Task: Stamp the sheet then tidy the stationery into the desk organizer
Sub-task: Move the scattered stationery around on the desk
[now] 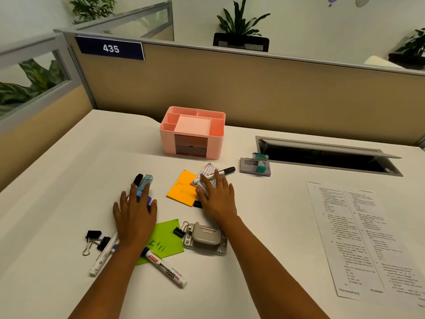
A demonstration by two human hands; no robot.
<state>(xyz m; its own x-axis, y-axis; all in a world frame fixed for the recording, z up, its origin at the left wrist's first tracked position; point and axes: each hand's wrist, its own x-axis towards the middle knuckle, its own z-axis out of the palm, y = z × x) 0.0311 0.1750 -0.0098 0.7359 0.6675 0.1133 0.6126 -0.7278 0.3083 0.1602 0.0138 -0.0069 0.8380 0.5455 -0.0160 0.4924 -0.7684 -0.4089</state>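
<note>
Printed sheet (365, 240) lies flat at the right of the white desk (69, 180), long axis running near-to-far and leaning slightly left at the far end; its near right corner is cut off by the frame edge, and the text is too small to read. Pink desk organizer (192, 132) stands at centre back against the partition, drawer fronts facing the camera, top compartments showing nothing inside. Grey stamp pad (254, 168) sits right of it, beside the desk's cable slot.

Right hand (218, 199) rests palm down, fingers spread and nearly straight, over the right edge of an orange sticky pad (181, 189); fingertips touch a silver marker (218, 173) (black cap pointing right and away). What else lies under the palm is hidden.

Left hand (135, 212) lies palm down, fingers loosely extended over a light blue pen-like item (145, 184) and a dark-capped one (138, 179), both pointing away; whether it grips them cannot be told.

Nearer: green note (170, 240), grey hole punch (204, 238), whiteboard marker (165, 268), binder clips (94, 236).
</note>
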